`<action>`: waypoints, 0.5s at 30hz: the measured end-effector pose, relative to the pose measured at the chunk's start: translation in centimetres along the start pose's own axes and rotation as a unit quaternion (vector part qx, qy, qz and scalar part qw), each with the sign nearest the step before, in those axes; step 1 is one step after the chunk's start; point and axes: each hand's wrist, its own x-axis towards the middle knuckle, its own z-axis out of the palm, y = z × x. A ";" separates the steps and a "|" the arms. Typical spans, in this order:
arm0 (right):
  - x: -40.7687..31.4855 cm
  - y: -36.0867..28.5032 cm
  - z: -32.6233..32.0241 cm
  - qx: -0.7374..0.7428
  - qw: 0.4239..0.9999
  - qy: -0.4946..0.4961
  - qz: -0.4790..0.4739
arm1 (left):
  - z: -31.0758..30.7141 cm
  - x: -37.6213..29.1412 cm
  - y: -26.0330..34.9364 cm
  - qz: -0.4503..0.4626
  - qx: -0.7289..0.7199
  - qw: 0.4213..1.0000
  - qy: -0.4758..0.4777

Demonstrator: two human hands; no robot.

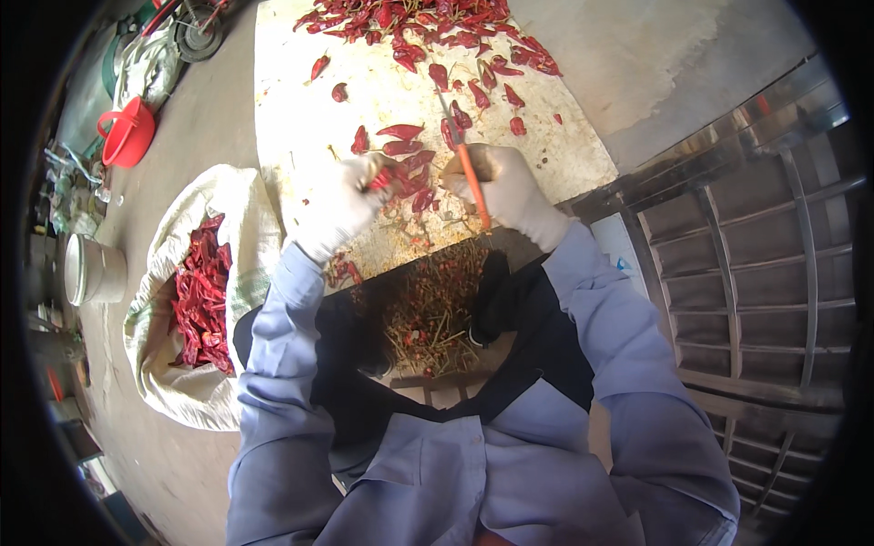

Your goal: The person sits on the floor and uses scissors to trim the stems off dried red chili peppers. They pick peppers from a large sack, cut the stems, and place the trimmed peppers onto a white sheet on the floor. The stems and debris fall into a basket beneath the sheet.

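My left hand (345, 205), in a white glove, is closed around a red dried chili pepper (380, 179) above the near part of a pale board (307, 136). My right hand (515, 188), also gloved, grips the orange handle of a narrow-bladed knife (472, 179). Its blade points away from me, over more chilies. Between the two hands lie several loose chilies (403, 147), some partly covered by the left fingers. A large heap of chilies (410, 13) covers the board's far end, with single ones scattered nearer.
At my left stands an open white woven sack (160, 307) with red chilies inside. Cut stems (437, 321) are piled on the floor between my feet. Farther left are a red basket (130, 136) and a white bucket (95, 269). A metal grille (734, 273) lies along my right.
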 end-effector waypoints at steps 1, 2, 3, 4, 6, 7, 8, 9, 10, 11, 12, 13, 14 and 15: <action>0.3 0.7 -0.7 -0.029 0.999 0.023 0.014 | -0.5 0.3 -0.3 -0.035 -0.018 0.999 -0.001; 0.5 1.4 -1.9 -0.120 0.991 0.020 0.047 | -1.2 0.4 -0.8 -0.019 0.018 0.999 0.035; 0.9 2.4 -3.4 -0.200 0.977 0.013 0.070 | -1.7 0.6 -1.2 -0.025 -0.020 0.999 0.041; 1.5 3.6 -4.7 -0.301 0.946 -0.003 0.119 | -2.0 0.7 -1.6 -0.036 -0.055 0.997 0.045; 2.6 6.4 -7.1 -0.473 0.860 -0.043 0.187 | -2.4 1.0 -2.2 -0.052 -0.087 0.994 0.046; 2.7 7.8 -8.1 -0.502 0.840 -0.030 0.202 | -2.3 1.1 -2.5 -0.030 -0.057 0.996 0.056; 2.8 9.2 -9.0 -0.528 0.823 -0.018 0.211 | -2.3 1.1 -2.7 -0.003 -0.025 0.997 0.070; 2.8 10.4 -9.7 -0.554 0.801 -0.006 0.225 | -2.3 1.2 -2.8 0.004 0.009 0.997 0.076; 2.7 11.3 -10.4 -0.546 0.809 0.003 0.220 | -2.4 1.1 -2.9 0.015 0.015 0.996 0.086; 2.8 11.8 -10.9 -0.540 0.812 0.010 0.221 | -2.5 1.1 -3.0 0.001 0.014 0.996 0.084; 3.0 12.0 -11.1 -0.536 0.808 0.013 0.243 | -2.7 1.1 -3.0 -0.013 0.012 0.996 0.083; 3.4 12.0 -10.9 -0.544 0.807 0.004 0.229 | -2.9 1.1 -3.0 -0.017 0.009 0.996 0.087; 3.9 11.7 -10.6 -0.553 0.799 -0.009 0.236 | -3.0 1.1 -2.9 -0.024 0.017 0.995 0.097; 4.5 11.1 -9.9 -0.563 0.788 -0.019 0.248 | -3.1 1.1 -2.8 -0.047 0.011 0.995 0.085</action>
